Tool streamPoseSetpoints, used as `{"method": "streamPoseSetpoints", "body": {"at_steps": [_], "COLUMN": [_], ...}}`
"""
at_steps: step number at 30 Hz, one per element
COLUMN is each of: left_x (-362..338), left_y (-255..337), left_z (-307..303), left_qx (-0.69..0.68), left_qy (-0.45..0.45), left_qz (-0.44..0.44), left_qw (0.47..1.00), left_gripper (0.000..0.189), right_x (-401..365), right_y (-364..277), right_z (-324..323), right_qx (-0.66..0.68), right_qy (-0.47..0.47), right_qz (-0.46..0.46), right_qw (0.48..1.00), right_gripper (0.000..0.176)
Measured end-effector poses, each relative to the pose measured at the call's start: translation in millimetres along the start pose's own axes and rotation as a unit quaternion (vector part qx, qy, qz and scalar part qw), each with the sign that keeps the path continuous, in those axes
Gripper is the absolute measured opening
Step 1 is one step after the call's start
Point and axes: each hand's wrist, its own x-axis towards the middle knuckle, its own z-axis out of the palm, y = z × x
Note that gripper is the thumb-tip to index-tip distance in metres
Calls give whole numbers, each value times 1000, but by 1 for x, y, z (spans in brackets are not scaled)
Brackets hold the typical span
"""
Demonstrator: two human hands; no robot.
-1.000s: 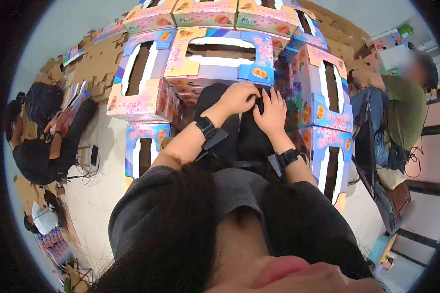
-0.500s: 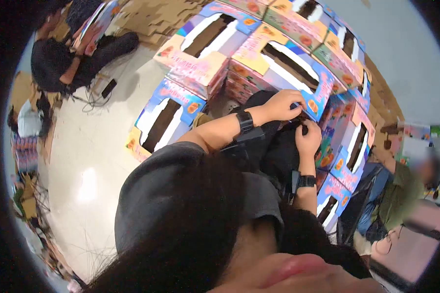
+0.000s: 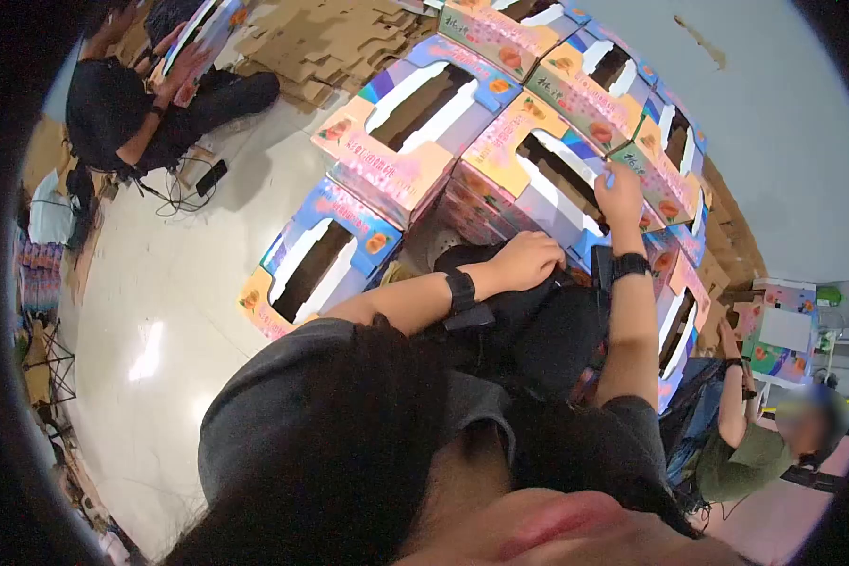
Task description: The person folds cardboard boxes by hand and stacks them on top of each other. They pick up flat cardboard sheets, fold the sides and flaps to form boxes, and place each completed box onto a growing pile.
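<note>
Low over my dark-clothed lap is my left hand (image 3: pixel 530 260), its fingers curled together and the tips hidden against dark material. My right hand (image 3: pixel 621 198) is raised above the near side of a printed box (image 3: pixel 500 160) with a long top opening. Its fingers are closed, with a small bluish patch at them that I cannot identify. Another printed box (image 3: pixel 387 160) stands to the left, and a lower one (image 3: pixel 358 236) is nearer my left forearm. Black bands circle both wrists.
More printed boxes (image 3: pixel 575 108) continue toward the back right. Flattened cardboard (image 3: pixel 297 57) lies at the upper left. A seated person (image 3: pixel 113 113) holds a printed piece beside cables on the floor (image 3: pixel 160 283). Another person (image 3: pixel 745 467) is at the lower right, near a printed panel (image 3: pixel 783 325).
My right hand has moved up and away from my lap to the box. My left hand has lowered slightly toward me. The person at the right has raised an arm toward the cardboard.
</note>
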Motion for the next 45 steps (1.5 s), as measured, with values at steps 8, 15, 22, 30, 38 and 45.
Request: {"method": "streamPoseSetpoints", "body": {"at_steps": [8, 15, 22, 30, 38, 45], "left_x": [-2, 7, 15, 17, 13, 8], "left_y": [-2, -5, -2, 4, 11, 38], "left_z": [-12, -15, -12, -2, 13, 3], "left_qx": [0, -33, -46, -39, -29, 17], "left_qy": [-20, -30, -71, -67, -63, 83], "left_qz": [-15, -4, -25, -23, -29, -35], "left_qw": [1000, 999, 996, 997, 997, 996], "left_gripper": [11, 12, 14, 14, 13, 106], "right_x": [51, 60, 55, 56, 4, -92], "right_y": [52, 136, 166, 153, 102, 9], "right_z": [-1, 3, 5, -38, -115, -154], "right_qx": [-292, -279, -289, -259, -154, -146], "right_qy": [-137, -281, -229, -220, -80, 35], "right_qz": [159, 225, 148, 136, 70, 0], "right_qw": [933, 890, 917, 931, 982, 989], "right_gripper": [56, 76, 79, 75, 69, 50]}}
